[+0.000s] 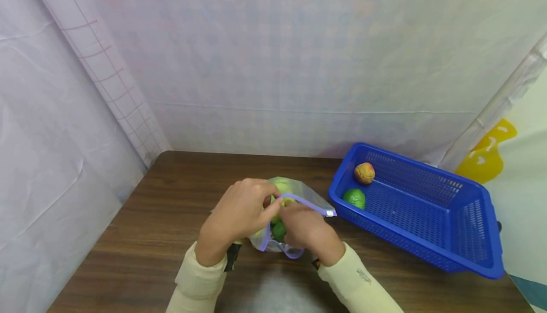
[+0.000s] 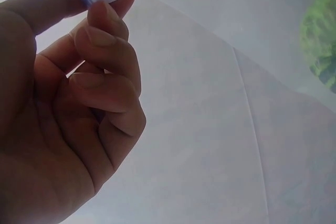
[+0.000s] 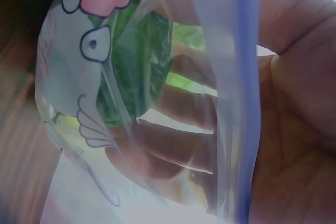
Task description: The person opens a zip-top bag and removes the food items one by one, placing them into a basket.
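Head view: left of a blue basket (image 1: 410, 215), the left hand (image 1: 241, 208) pinches a clear, likely limp and slippery bag (image 1: 305, 193) by its rim (image 1: 314, 205), probably the surest hold; the right hand's (image 1: 308, 227) fingers are inside, grip unclear.

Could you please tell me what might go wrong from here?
The left hand pinches the edge of the zip bag; if that slips, the bag might fold in on the right hand. That hand reaches inside among green produce, so drawing it out could catch the purple rim and drag the bag. The white slider appears close to the blue basket and might snag on it.
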### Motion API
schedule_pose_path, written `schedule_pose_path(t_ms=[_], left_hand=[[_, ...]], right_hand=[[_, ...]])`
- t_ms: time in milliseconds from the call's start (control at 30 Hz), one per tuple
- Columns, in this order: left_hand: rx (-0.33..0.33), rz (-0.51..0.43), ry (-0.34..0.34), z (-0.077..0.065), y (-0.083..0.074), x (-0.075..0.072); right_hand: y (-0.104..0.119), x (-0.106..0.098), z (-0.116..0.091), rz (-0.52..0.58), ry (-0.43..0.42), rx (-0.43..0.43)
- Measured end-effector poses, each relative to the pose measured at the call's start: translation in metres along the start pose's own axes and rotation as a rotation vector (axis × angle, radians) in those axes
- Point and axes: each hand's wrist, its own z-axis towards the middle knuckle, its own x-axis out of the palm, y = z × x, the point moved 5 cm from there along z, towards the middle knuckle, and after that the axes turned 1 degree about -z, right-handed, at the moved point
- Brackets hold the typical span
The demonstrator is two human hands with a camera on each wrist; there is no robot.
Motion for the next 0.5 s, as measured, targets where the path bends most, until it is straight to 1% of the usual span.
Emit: schedule_pose_path(t_ms=[500], left_hand=[[-0.01, -0.017, 0.005, 0.0006, -0.0005, -0.0011]], right_hand=[[0.0012, -0.0104, -0.0058, -0.011, -0.02, -0.028]])
